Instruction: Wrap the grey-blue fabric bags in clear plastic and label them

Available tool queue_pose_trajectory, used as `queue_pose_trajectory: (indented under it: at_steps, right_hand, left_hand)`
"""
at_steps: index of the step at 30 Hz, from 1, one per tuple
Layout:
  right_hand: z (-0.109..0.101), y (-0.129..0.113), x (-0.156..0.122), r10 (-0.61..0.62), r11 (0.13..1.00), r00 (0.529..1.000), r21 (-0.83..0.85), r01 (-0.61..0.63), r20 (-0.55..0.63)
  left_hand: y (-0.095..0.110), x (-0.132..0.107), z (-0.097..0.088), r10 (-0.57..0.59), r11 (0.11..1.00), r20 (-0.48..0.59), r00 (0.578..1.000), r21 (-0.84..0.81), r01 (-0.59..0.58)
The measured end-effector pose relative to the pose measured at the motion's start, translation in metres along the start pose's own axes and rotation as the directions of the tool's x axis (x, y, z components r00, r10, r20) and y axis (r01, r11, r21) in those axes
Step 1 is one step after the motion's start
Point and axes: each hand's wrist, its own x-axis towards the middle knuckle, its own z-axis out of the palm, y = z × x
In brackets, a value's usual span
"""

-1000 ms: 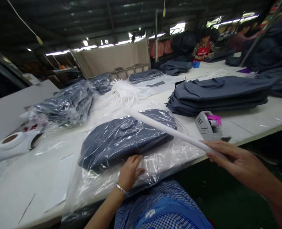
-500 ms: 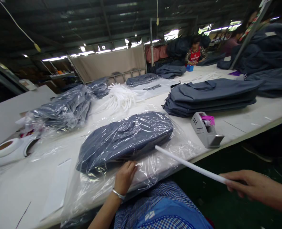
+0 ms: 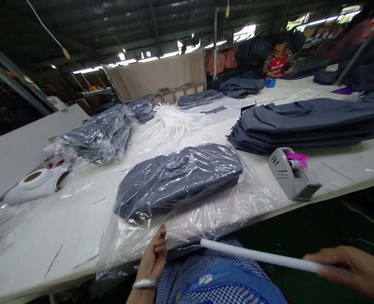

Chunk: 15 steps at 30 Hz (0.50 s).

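My right hand (image 3: 348, 268) is closed around one end of a long white foam-like rod (image 3: 259, 253), which points left across my lap just off the table edge. My left hand (image 3: 155, 253) is at the front edge of the table, palm turned up and fingers curled together. Whether film is pinched in it cannot be made out. Beyond it lies a dark blue-grey fabric bag (image 3: 180, 181) inside a clear plastic bag (image 3: 206, 215), whose loose film spreads toward the table edge.
A grey tape dispenser (image 3: 291, 175) stands right of the wrapped bag, before a stack of dark bags (image 3: 307, 124). White rods (image 3: 171, 120) lie heaped behind, with wrapped bags (image 3: 95, 131) and a white roll (image 3: 36, 185) at left. A person in a red apron (image 3: 277, 63) works at the back.
My right hand has drawn the rod down and back, away from the wrapped bag. My left hand has come back from the film and turned palm up. The view has shifted left.
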Motion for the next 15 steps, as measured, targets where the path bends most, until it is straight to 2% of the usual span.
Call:
queue_pose_trajectory:
  at_steps: [2,4,8,13,15]
  right_hand:
    - [0.005,-0.012,0.004,-0.024,0.998,0.999,0.050,0.023,0.025]
    - [0.008,-0.027,0.007,-0.049,0.997,0.998,0.060,0.047,0.028]
    - [0.010,-0.046,0.016,-0.090,0.995,0.989,0.051,0.085,0.119]
    - [0.019,-0.074,0.020,-0.115,0.992,0.972,-0.032,0.124,0.204]
    - [0.027,-0.096,0.020,-0.179,0.976,0.971,-0.093,0.195,0.156]
  left_hand:
    - [0.007,-0.003,-0.004,0.021,0.975,-0.011,1.000,-0.221,-0.023]
    - [0.014,-0.001,-0.005,0.073,0.967,0.007,0.997,-0.247,-0.069]
    - [0.017,0.008,-0.008,0.135,0.973,0.011,0.991,-0.189,-0.130]
    - [0.004,0.005,-0.013,0.238,0.971,-0.036,0.971,0.010,-0.237]
    - [0.003,0.000,-0.009,0.320,0.942,-0.006,0.947,0.107,-0.317]
